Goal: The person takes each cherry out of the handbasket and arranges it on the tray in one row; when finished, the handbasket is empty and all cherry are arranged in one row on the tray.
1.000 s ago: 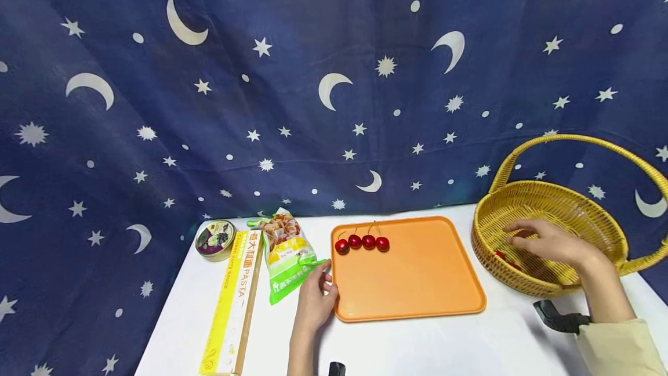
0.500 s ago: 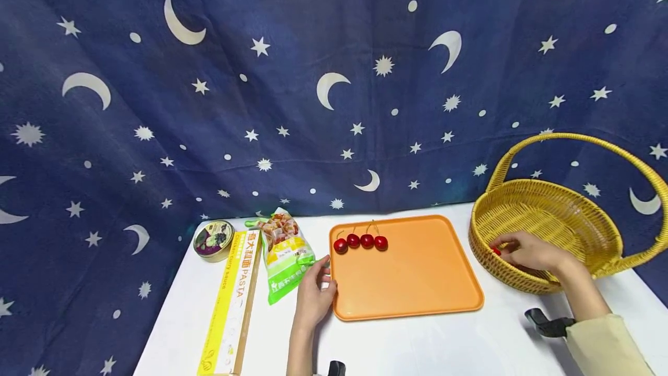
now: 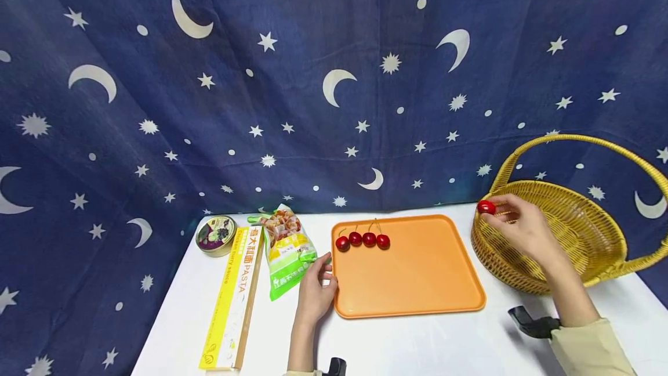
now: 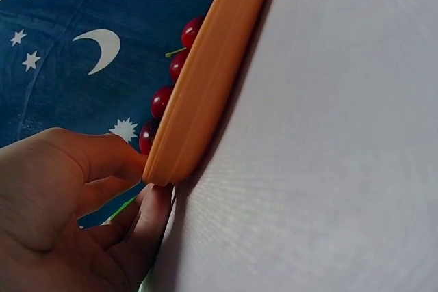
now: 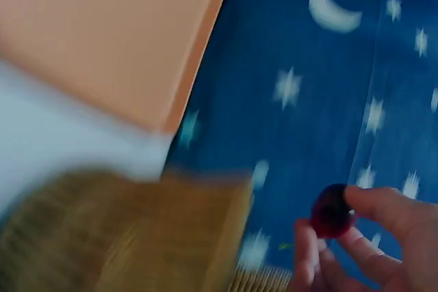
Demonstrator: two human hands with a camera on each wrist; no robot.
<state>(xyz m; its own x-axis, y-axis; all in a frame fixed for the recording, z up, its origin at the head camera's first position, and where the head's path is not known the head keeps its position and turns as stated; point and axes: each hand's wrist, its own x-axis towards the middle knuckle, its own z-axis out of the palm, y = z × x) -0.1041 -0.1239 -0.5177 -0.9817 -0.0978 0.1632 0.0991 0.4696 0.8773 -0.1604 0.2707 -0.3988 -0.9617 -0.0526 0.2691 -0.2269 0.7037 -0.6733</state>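
My right hand (image 3: 527,231) pinches a red cherry (image 3: 486,207) between thumb and fingertips, above the left rim of the wicker basket (image 3: 490,263). The right wrist view shows that cherry (image 5: 333,213) at the fingertips, apart from the basket. My left hand (image 3: 315,292) is at the left edge of the orange tray (image 3: 412,280). In the left wrist view its thumb and fingers hold the tray's rim (image 4: 198,100). Several cherries (image 3: 369,240) with stems lie in a row in the tray's upper left part.
Left of the tray lie a green and yellow food packet (image 3: 289,251), a long pasta box (image 3: 235,300) and a round tin (image 3: 215,235). A blue curtain (image 3: 292,103) with moons and stars hangs behind the white table (image 3: 417,344). The basket's tall handle (image 3: 590,139) arches over it.
My right hand has reached down into the basket, taken a cherry and lifted it up and left to above the rim. The left hand has stayed at the tray's edge.
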